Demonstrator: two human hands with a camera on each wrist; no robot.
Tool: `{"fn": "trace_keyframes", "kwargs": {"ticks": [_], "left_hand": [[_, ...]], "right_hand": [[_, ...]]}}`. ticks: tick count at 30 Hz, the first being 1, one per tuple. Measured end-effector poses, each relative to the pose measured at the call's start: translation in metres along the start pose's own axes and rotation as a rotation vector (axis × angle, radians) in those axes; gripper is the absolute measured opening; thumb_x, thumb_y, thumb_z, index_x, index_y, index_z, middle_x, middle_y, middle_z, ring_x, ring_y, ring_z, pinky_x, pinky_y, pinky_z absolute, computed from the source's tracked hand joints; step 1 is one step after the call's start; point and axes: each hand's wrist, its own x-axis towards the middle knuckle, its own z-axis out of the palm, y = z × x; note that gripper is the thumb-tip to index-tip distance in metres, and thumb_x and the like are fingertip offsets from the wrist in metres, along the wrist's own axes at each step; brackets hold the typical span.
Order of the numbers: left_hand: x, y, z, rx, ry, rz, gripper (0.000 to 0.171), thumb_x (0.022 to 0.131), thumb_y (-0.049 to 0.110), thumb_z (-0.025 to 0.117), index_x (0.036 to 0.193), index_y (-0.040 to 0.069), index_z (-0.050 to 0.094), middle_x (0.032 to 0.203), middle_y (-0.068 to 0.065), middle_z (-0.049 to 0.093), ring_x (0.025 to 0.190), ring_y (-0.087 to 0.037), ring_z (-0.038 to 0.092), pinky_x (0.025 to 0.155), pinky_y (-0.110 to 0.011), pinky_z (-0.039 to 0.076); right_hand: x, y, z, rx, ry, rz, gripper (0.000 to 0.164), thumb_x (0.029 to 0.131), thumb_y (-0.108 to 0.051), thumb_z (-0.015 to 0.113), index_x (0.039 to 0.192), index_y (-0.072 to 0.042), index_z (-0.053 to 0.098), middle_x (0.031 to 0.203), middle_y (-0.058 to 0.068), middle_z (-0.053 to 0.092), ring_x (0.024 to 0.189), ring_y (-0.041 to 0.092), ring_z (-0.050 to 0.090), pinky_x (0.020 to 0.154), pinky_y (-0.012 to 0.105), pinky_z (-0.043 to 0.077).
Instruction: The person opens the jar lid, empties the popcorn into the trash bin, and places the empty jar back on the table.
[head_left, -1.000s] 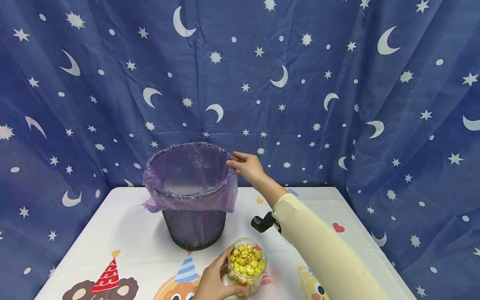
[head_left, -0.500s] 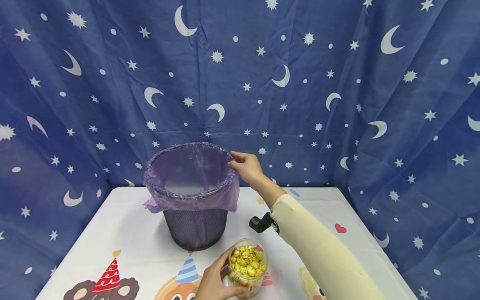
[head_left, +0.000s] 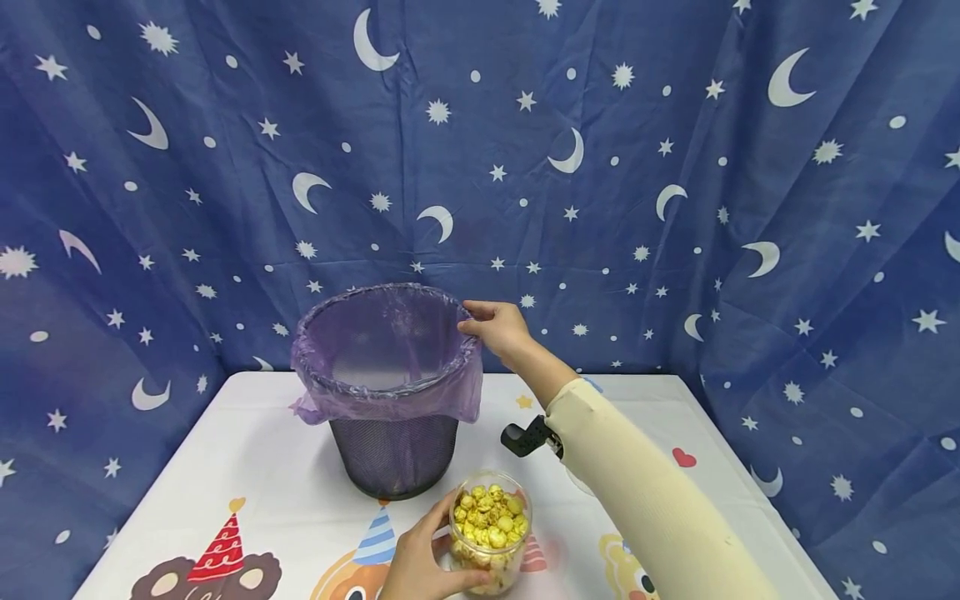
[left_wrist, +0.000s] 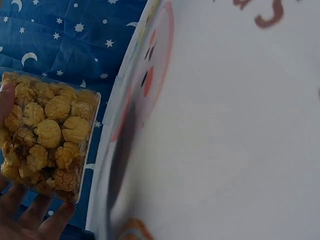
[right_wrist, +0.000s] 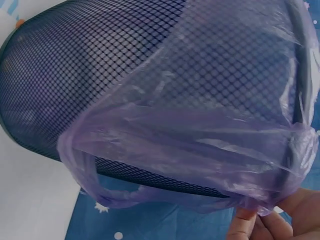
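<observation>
A black mesh wastebasket stands upright, lined with a purple plastic bag folded out over its rim. My right hand pinches the bag-covered rim on the right side; in the right wrist view its fingers grip the edge of the film. At the front, my left hand holds a clear jar of yellow popcorn, thumb in front and fingers round the far side. The jar has no lid on it. Popcorn fills the jar in the left wrist view.
The white table has printed cartoon animals in party hats. A clear round rim shows partly behind the right sleeve. Behind the table hangs a blue curtain with moons and stars. A black camera mount sits at the right wrist.
The jar in my left hand has shifted slightly to the left and tilts a little more. My right hand keeps its hold on the basket rim. The head view has turned slightly left.
</observation>
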Motion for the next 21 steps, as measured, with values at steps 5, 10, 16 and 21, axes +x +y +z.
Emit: {"fn": "trace_keyframes", "kwargs": {"ticks": [5,10,16,21], "left_hand": [[-0.007,0.016,-0.015,0.049,0.050,0.018,0.102,0.066,0.038,0.091,0.148,0.004,0.040,0.139,-0.019,0.054,0.116,-0.037,0.060,0.089,-0.028,0.059],[-0.017,0.037,-0.036,0.085,0.138,0.020,0.102,0.060,0.033,0.095,0.145,0.008,0.045,0.136,-0.014,0.057,0.113,-0.036,0.062,0.086,-0.029,0.061],[-0.027,0.069,-0.065,0.110,0.214,-0.054,0.100,0.054,0.030,0.098,0.142,0.017,0.051,0.132,-0.005,0.061,0.111,-0.030,0.064,0.084,-0.024,0.061],[-0.032,0.087,-0.088,0.172,0.246,-0.013,0.100,0.055,0.030,0.097,0.143,0.016,0.050,0.134,-0.012,0.060,0.109,-0.031,0.067,0.083,-0.029,0.062]], "right_hand": [[0.001,-0.005,-0.003,0.026,-0.029,0.054,0.050,0.090,-0.004,0.070,0.138,-0.008,0.058,0.143,0.013,0.054,0.132,0.027,0.051,0.107,0.036,0.050],[0.002,-0.010,-0.005,0.027,-0.060,0.115,0.051,0.091,-0.006,0.070,0.139,-0.012,0.057,0.147,0.011,0.051,0.134,0.027,0.050,0.109,0.039,0.048],[0.002,-0.013,-0.007,0.027,-0.068,0.152,0.051,0.090,-0.006,0.071,0.139,-0.013,0.058,0.148,0.011,0.050,0.131,0.025,0.053,0.111,0.043,0.046],[0.003,-0.014,-0.006,0.025,-0.079,0.145,0.051,0.090,-0.005,0.070,0.139,-0.011,0.057,0.147,0.011,0.050,0.130,0.022,0.054,0.101,0.031,0.053]]}}
